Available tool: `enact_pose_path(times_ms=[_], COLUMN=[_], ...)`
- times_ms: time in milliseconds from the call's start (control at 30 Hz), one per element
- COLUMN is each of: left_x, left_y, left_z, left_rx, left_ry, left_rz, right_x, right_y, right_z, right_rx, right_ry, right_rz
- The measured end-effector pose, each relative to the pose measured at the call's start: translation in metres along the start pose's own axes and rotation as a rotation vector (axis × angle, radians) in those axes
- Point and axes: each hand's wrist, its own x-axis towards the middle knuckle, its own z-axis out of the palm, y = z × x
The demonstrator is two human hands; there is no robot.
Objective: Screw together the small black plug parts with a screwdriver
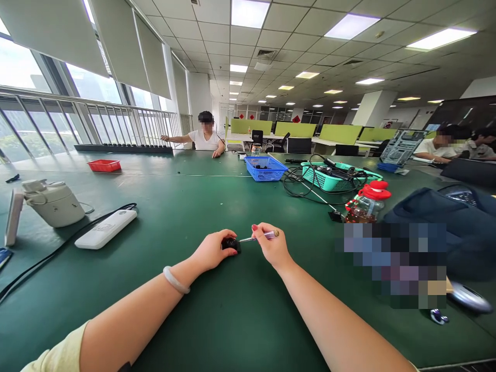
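My left hand (214, 249) is closed around a small black block-like part (231, 245) resting on the green table (186, 310). What kind of part it is, I cannot make out. In my right hand (274, 247) is a thin screwdriver (270, 235) with a pale, see-through handle, pinched between the fingers. Its metal shaft points left and its tip meets or nearly meets the right side of the black part; actual contact is too small to tell. Both hands are close together near the middle of the table.
A white power bank (106, 228) and a cream bottle (52, 202) lie to the left. Beyond are a red tray (104, 165), a blue basket (265, 173) and a green basket (323, 181) with cables. A red-lidded jar (366, 204) and dark bag (430, 217) stand right. A person (206, 138) sits opposite.
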Motion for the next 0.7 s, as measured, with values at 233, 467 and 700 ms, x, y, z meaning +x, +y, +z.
enact_pose_path(times_ms=[233,467,700], left_x=[0.0,-0.002,-0.003], left_y=[-0.002,-0.001,0.002], left_z=[0.001,0.001,0.0], left_rx=[0.069,0.124,0.128], left_ry=[-0.012,-0.015,-0.012], left_rz=[0.028,0.057,0.083], right_x=[-0.004,-0.009,-0.012], right_y=[-0.007,-0.014,-0.016], right_z=[0.001,0.001,0.004], right_rx=[-0.093,-0.135,-0.209], right_ry=[-0.077,-0.116,-0.162], right_rz=[-0.129,-0.257,-0.376])
